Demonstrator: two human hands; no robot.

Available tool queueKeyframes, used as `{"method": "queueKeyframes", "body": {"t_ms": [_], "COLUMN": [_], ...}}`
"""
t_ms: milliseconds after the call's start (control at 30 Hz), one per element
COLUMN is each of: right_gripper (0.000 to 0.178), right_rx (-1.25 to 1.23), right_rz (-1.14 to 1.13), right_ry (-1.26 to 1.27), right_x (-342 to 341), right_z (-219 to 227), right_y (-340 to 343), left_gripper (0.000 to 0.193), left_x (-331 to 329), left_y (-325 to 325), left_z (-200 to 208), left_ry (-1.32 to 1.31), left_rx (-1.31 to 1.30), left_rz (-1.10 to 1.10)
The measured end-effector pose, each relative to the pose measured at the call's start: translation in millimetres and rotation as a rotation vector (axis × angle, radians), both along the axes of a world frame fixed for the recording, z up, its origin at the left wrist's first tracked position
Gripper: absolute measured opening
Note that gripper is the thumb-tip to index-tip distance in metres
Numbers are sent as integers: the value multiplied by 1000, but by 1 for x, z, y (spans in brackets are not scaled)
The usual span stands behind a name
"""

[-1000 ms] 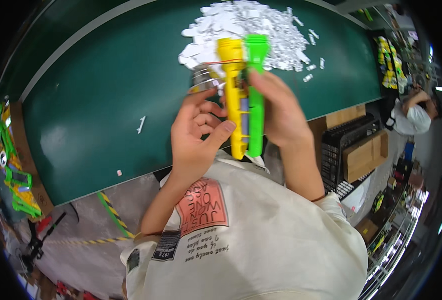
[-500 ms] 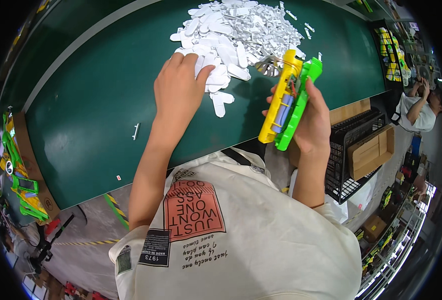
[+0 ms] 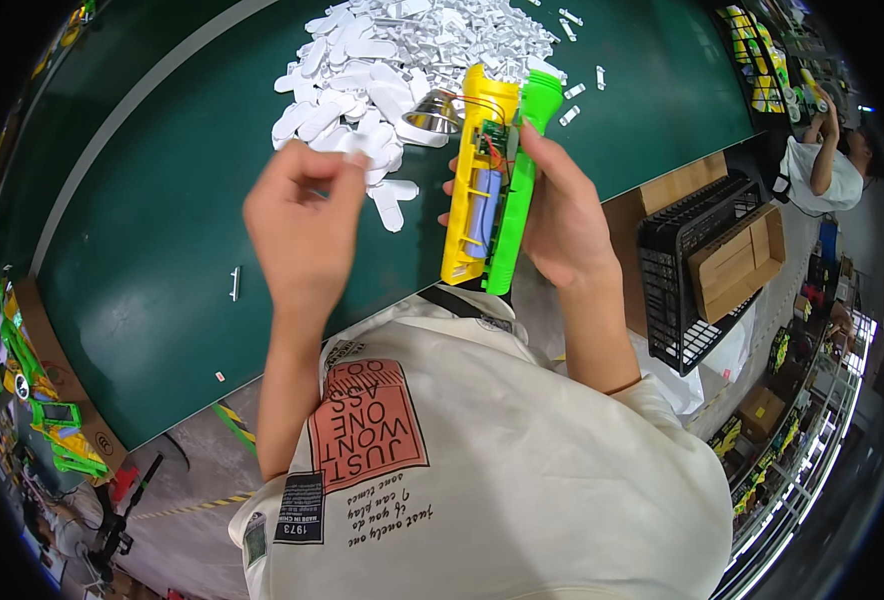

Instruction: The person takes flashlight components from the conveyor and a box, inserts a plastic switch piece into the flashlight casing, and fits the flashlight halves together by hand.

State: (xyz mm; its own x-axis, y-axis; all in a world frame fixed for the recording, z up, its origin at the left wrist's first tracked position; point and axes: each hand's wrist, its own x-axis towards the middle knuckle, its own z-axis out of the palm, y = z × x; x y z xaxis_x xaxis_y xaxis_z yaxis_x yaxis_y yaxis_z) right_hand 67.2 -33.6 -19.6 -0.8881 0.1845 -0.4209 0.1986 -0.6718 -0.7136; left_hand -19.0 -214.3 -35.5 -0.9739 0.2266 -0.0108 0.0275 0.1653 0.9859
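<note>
White plastic pieces lie in a heap (image 3: pixel 402 55), which the head view shows as long oval plates on its left and small slim parts on its right. Just nearer the wearer than the heap's right portion, the right hand (image 3: pixel 567 220) is wrapped around a parted torch casing: a yellow half-shell (image 3: pixel 462 205) beside a green half-shell (image 3: pixel 515 205). A violet-blue cell (image 3: pixel 483 210) sits in the yellow half, below a circuit board (image 3: pixel 493 138). The left hand (image 3: pixel 302 225), near the heap's lower left edge, has thumb and fingers drawn narrowly together; a pale blur shows at the tips, and whether it is a held piece I cannot tell.

Thin wires (image 3: pixel 476 99) lead to a silver reflector (image 3: pixel 434 113) overlapping the heap's near edge. If it catches among the plates, a tug could strain those wires; tilting the parted casing could spill the cell, and pressing the halves together carelessly might trap a wire.

Right of the heap and nearer the wearer stands a black crate (image 3: pixel 659 290) with a cardboard box (image 3: pixel 737 265) at it, contents unclear. Far left of the heap, a cardboard wall (image 3: pixel 66 375) borders green and yellow parts (image 3: pixel 77 462).
</note>
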Motion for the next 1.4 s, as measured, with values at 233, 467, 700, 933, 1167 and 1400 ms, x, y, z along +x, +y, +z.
{"method": "queueKeyframes", "body": {"t_ms": [233,467,700,933,1167,1400], "right_gripper": [39,35,36,35,36,36], "right_rx": [99,60,47,-85,-61,2], "right_rz": [81,97,134,162,151,175], "right_ry": [-13,-4,-5,-60,-60,-47], "right_x": [-8,-9,-9,-5,-6,-8], "right_z": [3,5,3,0,2,2], "right_y": [-22,-34,-32,-24,-27,-29], "left_gripper": [12,9,9,16,22,21], "left_x": [26,30,23,27,21,21], "left_y": [11,3,-9,-13,-16,-17], "left_z": [-7,-6,-10,-2,-6,-17], "left_ry": [-134,-278,-385,-434,-541,-579], "left_rx": [264,323,376,397,454,514], "left_rz": [-36,-100,-147,-213,-288,-255]}}
